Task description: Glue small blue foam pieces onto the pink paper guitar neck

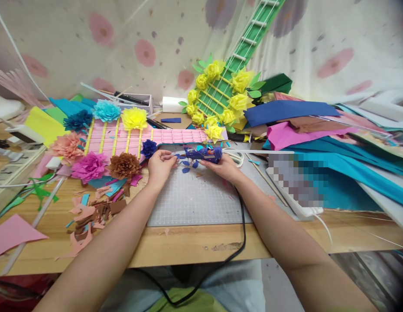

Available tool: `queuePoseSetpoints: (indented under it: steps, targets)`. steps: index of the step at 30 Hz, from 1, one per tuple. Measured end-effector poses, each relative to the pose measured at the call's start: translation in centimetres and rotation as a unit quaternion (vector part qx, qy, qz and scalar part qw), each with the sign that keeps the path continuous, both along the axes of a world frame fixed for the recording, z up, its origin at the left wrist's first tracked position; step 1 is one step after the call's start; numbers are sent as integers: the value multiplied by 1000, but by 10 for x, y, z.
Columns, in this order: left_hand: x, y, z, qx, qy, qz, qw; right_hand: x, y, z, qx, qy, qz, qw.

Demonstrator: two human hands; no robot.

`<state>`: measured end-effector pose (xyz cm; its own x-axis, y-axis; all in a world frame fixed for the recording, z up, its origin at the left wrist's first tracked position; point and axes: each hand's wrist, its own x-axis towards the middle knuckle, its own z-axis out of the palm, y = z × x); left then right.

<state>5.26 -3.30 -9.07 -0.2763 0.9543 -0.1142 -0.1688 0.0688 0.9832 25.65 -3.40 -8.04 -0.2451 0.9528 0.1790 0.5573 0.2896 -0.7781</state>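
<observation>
My right hand (225, 167) is wrapped around a blue glue gun (204, 153), its nozzle pointing left. A black cord (243, 225) runs from it down past the table's edge. Just in front of the nozzle, my left hand (160, 167) pinches a small dark-blue paper petal (178, 156). Several loose blue petals (186, 170) lie on the grey cutting mat (195, 201) between the hands. Left of my left hand sits a small dark-blue paper flower (148, 148), beside a pink guitar shape (100, 138) with yellow strips and several larger paper flowers around it.
A green guitar shape (217, 93) with yellow roses leans at the back. Folded coloured paper (351, 151) is piled at the right, near a white power strip (305, 210). Brown and peach scraps (97, 214) lie at the left, by a pink sheet (17, 234).
</observation>
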Motion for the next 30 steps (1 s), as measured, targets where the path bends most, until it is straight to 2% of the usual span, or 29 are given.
queuePoseSetpoints:
  steps: [16, 30]
  targets:
    - [2, 0, 3, -11, -3, 1, 1000, -1, -1, 2, -1, -18, 2, 1000]
    - [1, -1, 0, 14, 12, -5, 1000, -1, -1, 2, 6, 2, 9, 1000]
